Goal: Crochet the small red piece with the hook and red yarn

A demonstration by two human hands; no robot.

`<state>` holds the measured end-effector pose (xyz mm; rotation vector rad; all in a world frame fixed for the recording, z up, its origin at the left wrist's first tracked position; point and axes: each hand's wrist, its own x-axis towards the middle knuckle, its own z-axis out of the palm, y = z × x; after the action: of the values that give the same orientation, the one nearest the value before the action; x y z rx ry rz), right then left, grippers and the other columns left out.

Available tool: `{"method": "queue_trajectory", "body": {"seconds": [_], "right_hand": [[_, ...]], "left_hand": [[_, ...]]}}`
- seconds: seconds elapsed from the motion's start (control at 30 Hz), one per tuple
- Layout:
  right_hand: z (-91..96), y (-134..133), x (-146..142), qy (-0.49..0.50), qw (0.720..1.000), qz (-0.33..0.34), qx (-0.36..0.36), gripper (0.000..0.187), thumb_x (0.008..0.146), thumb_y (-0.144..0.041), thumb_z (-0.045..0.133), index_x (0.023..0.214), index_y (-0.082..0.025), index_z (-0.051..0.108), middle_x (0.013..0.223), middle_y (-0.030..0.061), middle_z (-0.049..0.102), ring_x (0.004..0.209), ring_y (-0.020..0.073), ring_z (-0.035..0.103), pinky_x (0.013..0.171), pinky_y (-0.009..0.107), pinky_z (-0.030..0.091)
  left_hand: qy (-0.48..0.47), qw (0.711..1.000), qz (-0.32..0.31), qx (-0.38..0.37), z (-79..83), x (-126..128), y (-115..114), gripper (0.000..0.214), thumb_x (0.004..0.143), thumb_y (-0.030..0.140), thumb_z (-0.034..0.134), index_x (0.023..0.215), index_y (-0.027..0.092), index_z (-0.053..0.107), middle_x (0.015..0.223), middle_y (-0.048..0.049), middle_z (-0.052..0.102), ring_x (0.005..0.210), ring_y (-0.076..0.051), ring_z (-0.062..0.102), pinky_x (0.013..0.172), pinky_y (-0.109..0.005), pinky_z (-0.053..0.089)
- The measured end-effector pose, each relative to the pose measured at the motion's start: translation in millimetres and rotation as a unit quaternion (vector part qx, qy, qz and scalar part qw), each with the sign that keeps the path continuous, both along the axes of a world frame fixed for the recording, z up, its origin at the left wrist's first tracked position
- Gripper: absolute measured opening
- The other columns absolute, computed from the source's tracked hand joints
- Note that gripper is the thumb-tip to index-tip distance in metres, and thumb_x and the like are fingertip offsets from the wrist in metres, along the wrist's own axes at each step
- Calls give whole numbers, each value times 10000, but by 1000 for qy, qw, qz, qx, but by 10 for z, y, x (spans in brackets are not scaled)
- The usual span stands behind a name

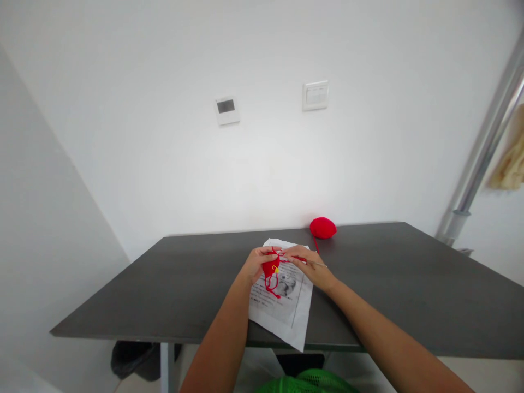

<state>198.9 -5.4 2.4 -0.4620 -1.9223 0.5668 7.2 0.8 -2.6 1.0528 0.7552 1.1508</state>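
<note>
My left hand [257, 262] is closed on a small red crochet piece [271, 269] with a yellow marker on it and loose red strands hanging below. My right hand [308, 267] pinches a thin crochet hook [317, 264] whose tip meets the piece; its metal end points right. Red yarn runs from the work back to a red yarn ball [323, 227] at the table's far edge. Both hands hover over a printed paper sheet [282, 311] lying on the dark table [409, 284].
The sheet overhangs the table's near edge. A white wall behind carries a small panel [227, 109] and a switch [315, 95]. A metal pole [483, 158] rises at right. Below the table sit a green basket [311, 382] and a black bag [135, 359].
</note>
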Motion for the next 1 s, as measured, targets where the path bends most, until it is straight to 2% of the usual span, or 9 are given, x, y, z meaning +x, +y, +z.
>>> {"method": "queue_trajectory", "body": {"seconds": [0.1,0.2,0.3,0.4,0.47,0.57,0.67,0.73,1.0], "right_hand": [[-3,-4,-1,10,1000,1,-9,182,852,-329,520,891,-221,661,929,64,669,904,189,606,823,349,475],[19,-18,-13,21,998,-12,-54,192,838,-342,535,856,-202,666,893,66,676,873,194,613,814,351,478],[31,-14,-31,57,988,-13,-145,206,807,-368,568,807,-183,658,820,59,670,801,194,623,759,343,502],[25,3,-41,110,962,23,-248,224,764,-394,610,756,-170,630,740,41,656,700,184,637,703,344,532],[31,5,-37,123,950,41,-285,237,739,-407,633,743,-170,618,712,31,653,662,180,642,696,351,540],[69,-14,-9,79,962,50,-258,244,745,-413,627,754,-170,633,718,33,654,688,182,637,704,342,529],[120,-32,35,4,986,52,-161,237,795,-392,577,773,-170,657,793,55,661,778,187,614,747,326,494],[146,-35,62,-28,991,52,-124,232,813,-378,557,788,-174,663,826,60,664,806,188,605,769,323,477],[146,-22,73,4,984,70,-167,225,798,-371,576,797,-164,664,794,56,661,775,185,609,725,317,496]], "left_hand": [[6,1000,9,-11,24,-50,5,366,526,168,764,877,103,683,734,-83,684,630,-150,614,680,-282,452],[22,1000,1,-9,43,-81,2,376,526,169,766,886,99,683,714,-81,680,619,-148,610,654,-269,447],[45,999,-19,-14,57,-99,-11,390,530,176,765,903,95,685,675,-75,674,578,-138,597,602,-252,432],[75,996,-39,-20,66,-123,-26,376,526,177,768,884,91,692,603,-54,653,486,-101,545,518,-220,392],[92,994,-49,-21,64,-147,-31,364,526,179,770,871,90,696,567,-39,634,454,-83,515,486,-206,369],[104,992,-62,-29,45,-199,-23,360,531,181,769,871,90,695,558,-33,620,451,-77,507,476,-199,365],[91,993,-62,-37,14,-251,0,338,532,172,765,853,89,696,557,-34,615,461,-78,513,477,-196,368],[80,994,-62,-40,-1,-272,12,321,532,166,760,837,88,698,558,-37,617,463,-80,517,479,-198,369],[95,992,-70,-51,16,-238,-5,325,498,167,773,803,84,698,541,-27,607,449,-74,507,477,-199,362]]}}
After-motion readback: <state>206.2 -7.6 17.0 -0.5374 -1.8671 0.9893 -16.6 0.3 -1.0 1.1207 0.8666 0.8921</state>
